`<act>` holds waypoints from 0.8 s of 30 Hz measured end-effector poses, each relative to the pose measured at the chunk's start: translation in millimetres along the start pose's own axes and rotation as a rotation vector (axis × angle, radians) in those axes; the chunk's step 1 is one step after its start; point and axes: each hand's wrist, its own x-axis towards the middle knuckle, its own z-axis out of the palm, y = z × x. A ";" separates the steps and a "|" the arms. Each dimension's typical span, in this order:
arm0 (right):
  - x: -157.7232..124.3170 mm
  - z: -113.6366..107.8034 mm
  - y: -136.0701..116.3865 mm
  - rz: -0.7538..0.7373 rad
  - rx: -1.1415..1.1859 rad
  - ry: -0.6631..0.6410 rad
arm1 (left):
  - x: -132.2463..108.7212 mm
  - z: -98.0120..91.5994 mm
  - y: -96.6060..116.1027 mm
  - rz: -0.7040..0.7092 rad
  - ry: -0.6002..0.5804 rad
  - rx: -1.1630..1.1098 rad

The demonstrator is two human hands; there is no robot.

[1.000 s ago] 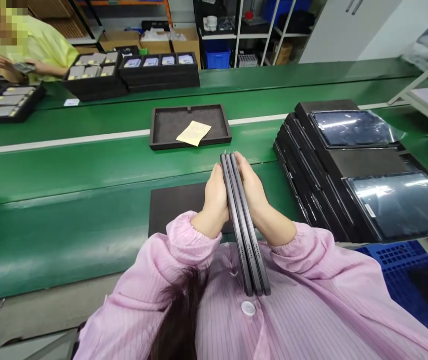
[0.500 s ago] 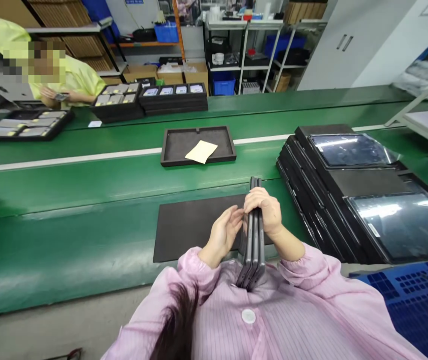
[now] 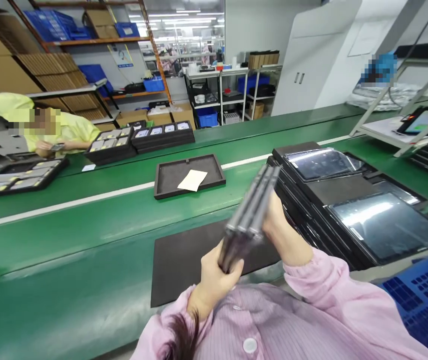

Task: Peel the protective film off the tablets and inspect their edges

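Three slim grey tablets [image 3: 253,200], pressed together in a stack, are held on edge in front of my chest, slightly blurred. My left hand [image 3: 217,274] is closed around their lower near end, thumb on one side. At the right side of the stack is my right hand [image 3: 274,214], gripping it, with its fingers mostly hidden behind the tablets. Beneath lies a black foam sheet [image 3: 183,265] on the green bench. A shallow black tray [image 3: 157,182] with a pale yellow paper [image 3: 192,180] in it sits beyond the hands.
To the right rises a pile of black trays [image 3: 319,187] with glossy tablet screens [image 3: 386,220] on top. A blue plastic crate [image 3: 420,295] stands below at the right. Across the bench, a person in yellow [image 3: 67,127] is near trays of small devices [image 3: 110,142].
The tablets have risen and tipped forward, far end leaning right. My left hand has gone from resting beside them to gripping their lower end. The view has tilted up and turned right.
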 end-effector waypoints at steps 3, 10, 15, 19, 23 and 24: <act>-18.5 -10.8 -15.8 0.102 -0.030 -0.105 | -10.5 -3.7 6.6 -0.246 0.166 -0.302; -29.1 -44.9 -38.7 0.143 -0.670 -0.505 | -26.3 -4.5 20.3 -0.477 0.230 -0.729; -57.4 -7.2 -45.3 -0.110 -0.669 -0.511 | -29.8 -10.8 5.8 -0.484 0.246 -0.677; -108.7 36.7 -47.4 -0.233 -0.261 -0.857 | -42.1 -18.7 -20.0 -0.582 0.268 -0.587; -134.1 62.3 -45.1 -0.196 -0.188 -0.916 | -58.2 -22.6 -28.0 -0.592 0.239 -0.628; -134.6 63.5 -45.7 -0.179 -0.179 -0.916 | -60.3 -22.3 -26.1 -0.584 0.219 -0.656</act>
